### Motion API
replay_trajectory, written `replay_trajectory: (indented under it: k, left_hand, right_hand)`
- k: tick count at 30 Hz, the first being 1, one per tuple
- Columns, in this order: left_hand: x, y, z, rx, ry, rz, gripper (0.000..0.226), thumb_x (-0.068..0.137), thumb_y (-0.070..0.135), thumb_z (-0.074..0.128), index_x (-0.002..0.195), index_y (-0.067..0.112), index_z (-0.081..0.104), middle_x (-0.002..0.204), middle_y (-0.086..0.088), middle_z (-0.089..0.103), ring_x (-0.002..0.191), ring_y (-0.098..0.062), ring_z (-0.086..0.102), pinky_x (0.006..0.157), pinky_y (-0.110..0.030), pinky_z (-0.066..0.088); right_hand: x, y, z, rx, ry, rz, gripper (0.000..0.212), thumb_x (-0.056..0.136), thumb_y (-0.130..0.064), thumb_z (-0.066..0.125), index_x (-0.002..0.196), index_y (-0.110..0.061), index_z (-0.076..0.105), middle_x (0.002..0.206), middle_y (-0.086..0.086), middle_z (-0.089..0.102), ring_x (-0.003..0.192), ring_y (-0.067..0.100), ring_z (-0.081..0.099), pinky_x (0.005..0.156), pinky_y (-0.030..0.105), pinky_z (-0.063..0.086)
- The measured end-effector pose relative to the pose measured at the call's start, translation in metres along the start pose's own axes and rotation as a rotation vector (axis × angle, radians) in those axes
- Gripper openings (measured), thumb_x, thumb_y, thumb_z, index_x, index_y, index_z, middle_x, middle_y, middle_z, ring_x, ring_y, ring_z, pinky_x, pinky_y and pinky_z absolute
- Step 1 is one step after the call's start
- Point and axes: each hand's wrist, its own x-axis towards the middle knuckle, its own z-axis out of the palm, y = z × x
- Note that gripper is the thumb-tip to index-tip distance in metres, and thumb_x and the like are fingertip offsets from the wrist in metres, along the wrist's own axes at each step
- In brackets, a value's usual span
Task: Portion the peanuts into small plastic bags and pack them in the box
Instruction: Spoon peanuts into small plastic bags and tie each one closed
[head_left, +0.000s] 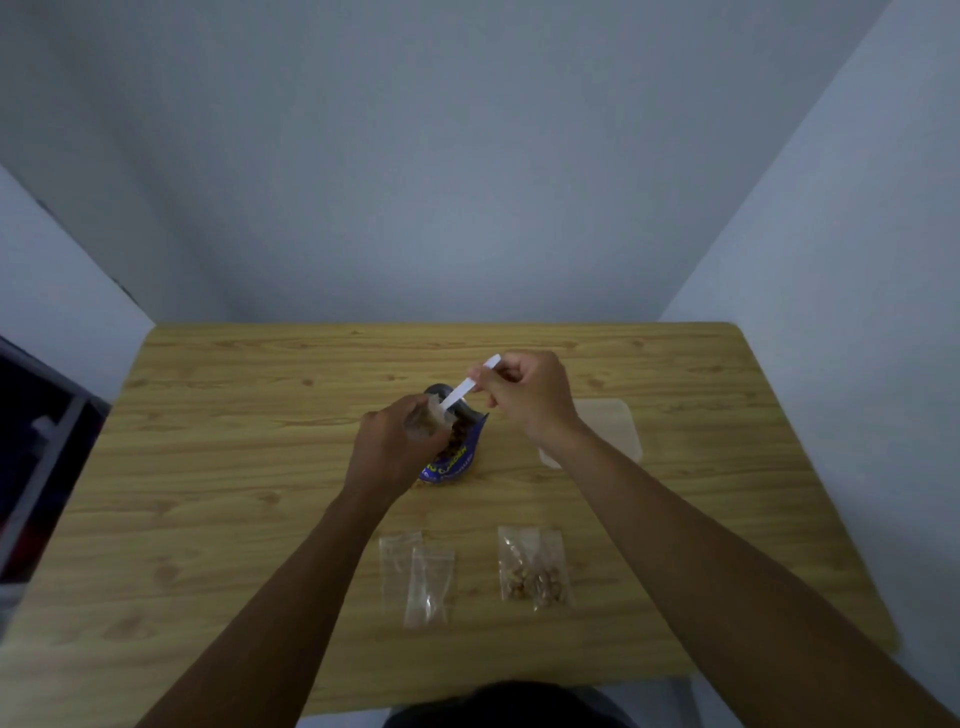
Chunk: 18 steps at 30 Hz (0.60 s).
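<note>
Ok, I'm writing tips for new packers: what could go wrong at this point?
The white spoon, pinched in the right hand, could spill beside the small bag the left hand holds. The open blue peanut pack under both hands could be nudged, scattering peanuts across the table.

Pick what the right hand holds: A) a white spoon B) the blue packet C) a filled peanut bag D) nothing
A: the right hand pinches the white spoon, its lower end at the mouth of the small bag that the left hand holds above the blue packet.
</note>
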Motion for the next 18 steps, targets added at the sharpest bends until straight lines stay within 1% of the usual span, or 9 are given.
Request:
replay_trajectory:
  k: [2, 5, 6, 9, 11, 13, 14, 16, 18]
  left_hand:
    - [0.001, -0.001, 0.001, -0.027, 0.005, -0.014, 0.020, 0.081, 0.030, 0.069, 0.101, 0.026, 0.072, 0.079, 0.001, 0.074, 0.072, -0.014, 0.069, 0.070, -0.037, 0.057]
    - [0.000, -0.004, -0.001, -0.083, 0.023, -0.005, 0.028, 0.079, 0.026, 0.073, 0.107, 0.024, 0.074, 0.087, 0.008, 0.075, 0.077, -0.004, 0.069, 0.072, -0.033, 0.057]
    - [-0.001, -0.004, -0.002, -0.104, 0.033, -0.008, 0.030, 0.078, 0.023, 0.075, 0.108, 0.023, 0.074, 0.089, 0.009, 0.075, 0.078, -0.002, 0.069, 0.073, -0.031, 0.057]
    - [-0.002, -0.007, -0.006, -0.161, 0.093, -0.054, 0.033, 0.077, 0.020, 0.079, 0.110, 0.022, 0.073, 0.088, 0.010, 0.075, 0.081, -0.002, 0.069, 0.075, -0.025, 0.056]
    - [-0.002, -0.007, -0.009, -0.249, 0.128, -0.106, 0.034, 0.078, 0.018, 0.080, 0.110, 0.019, 0.073, 0.083, 0.006, 0.075, 0.079, 0.000, 0.069, 0.077, -0.021, 0.054]
    - [-0.001, -0.008, -0.013, -0.307, 0.148, -0.129, 0.034, 0.078, 0.014, 0.080, 0.111, 0.017, 0.073, 0.077, -0.001, 0.074, 0.072, -0.002, 0.065, 0.076, -0.024, 0.054]
    - [-0.001, -0.010, -0.016, -0.305, 0.149, -0.136, 0.034, 0.078, 0.014, 0.080, 0.111, 0.016, 0.072, 0.075, -0.003, 0.074, 0.069, -0.005, 0.064, 0.075, -0.026, 0.054]
    - [-0.002, -0.015, -0.020, -0.268, 0.137, -0.137, 0.037, 0.078, 0.017, 0.081, 0.113, 0.015, 0.071, 0.074, -0.002, 0.073, 0.069, -0.010, 0.066, 0.074, -0.030, 0.056]
    - [-0.005, -0.022, -0.023, -0.189, 0.124, -0.112, 0.039, 0.077, 0.020, 0.082, 0.114, 0.015, 0.070, 0.073, 0.003, 0.073, 0.069, -0.004, 0.067, 0.073, -0.027, 0.056]
  right_hand:
    - [-0.001, -0.003, 0.001, -0.054, -0.105, -0.119, 0.007, 0.084, -0.025, 0.078, 0.080, -0.019, 0.079, 0.059, 0.002, 0.069, 0.055, 0.007, 0.056, 0.057, 0.031, 0.046]
    - [0.000, -0.009, -0.004, -0.094, -0.234, -0.237, 0.006, 0.083, -0.015, 0.080, 0.086, -0.020, 0.081, 0.062, -0.014, 0.069, 0.060, -0.003, 0.059, 0.061, 0.024, 0.047]
    - [0.001, -0.010, -0.007, -0.083, -0.243, -0.256, 0.006, 0.083, -0.014, 0.080, 0.088, -0.018, 0.081, 0.064, -0.012, 0.071, 0.061, -0.003, 0.059, 0.062, 0.024, 0.048]
    - [0.005, -0.014, -0.016, 0.043, -0.136, -0.259, 0.003, 0.087, -0.019, 0.078, 0.088, -0.017, 0.080, 0.064, 0.013, 0.069, 0.054, 0.010, 0.057, 0.056, 0.033, 0.047]
    - [0.010, -0.012, -0.019, 0.159, 0.057, -0.211, 0.011, 0.091, -0.019, 0.074, 0.084, -0.012, 0.077, 0.057, 0.013, 0.063, 0.048, 0.009, 0.052, 0.051, 0.027, 0.044]
    - [0.013, -0.005, -0.022, 0.199, 0.208, -0.169, 0.017, 0.092, -0.019, 0.073, 0.079, -0.008, 0.074, 0.053, 0.009, 0.059, 0.046, 0.010, 0.049, 0.050, 0.027, 0.042]
    - [0.012, 0.001, -0.022, 0.163, 0.229, -0.152, 0.019, 0.092, -0.022, 0.073, 0.079, -0.008, 0.074, 0.054, 0.011, 0.059, 0.048, 0.012, 0.049, 0.051, 0.028, 0.042]
    - [0.007, 0.015, -0.018, 0.049, 0.172, -0.130, 0.020, 0.091, -0.030, 0.073, 0.079, -0.015, 0.076, 0.056, 0.012, 0.061, 0.051, 0.012, 0.048, 0.052, 0.031, 0.040]
    - [0.000, 0.028, -0.010, -0.069, 0.093, -0.113, 0.022, 0.089, -0.033, 0.074, 0.076, -0.016, 0.076, 0.053, 0.003, 0.056, 0.050, 0.007, 0.042, 0.051, 0.028, 0.035]
